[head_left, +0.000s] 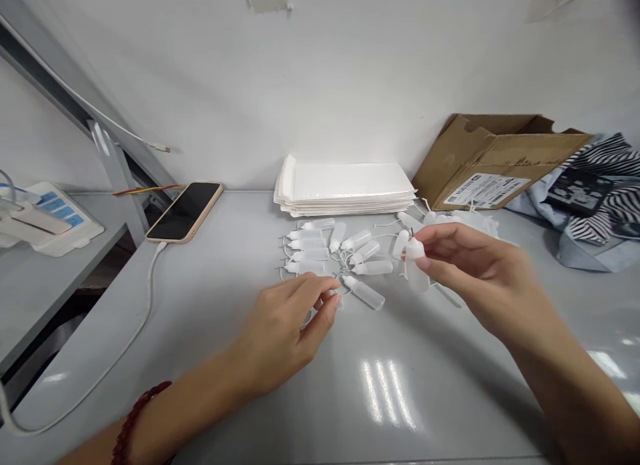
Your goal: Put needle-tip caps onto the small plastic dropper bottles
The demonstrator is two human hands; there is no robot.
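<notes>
Pinched in my right hand is a small translucent needle-tip bottle. It is gripped at its white cap, the dark tip pointing up. My left hand is closed, thumb and fingertips curled around another small bottle, mostly hidden by the fingers; a strap loop shows beneath. Several like bottles lie in a column just beyond my left hand, tips to the left. More of them lie loose between my hands, and one bottle lies at a slant right of my left fingertips.
Stacked white padded envelopes lie against the wall. An open cardboard box stands at the back right, beside striped cloth. More bottles lie before the box. A phone with a white cable rests at left.
</notes>
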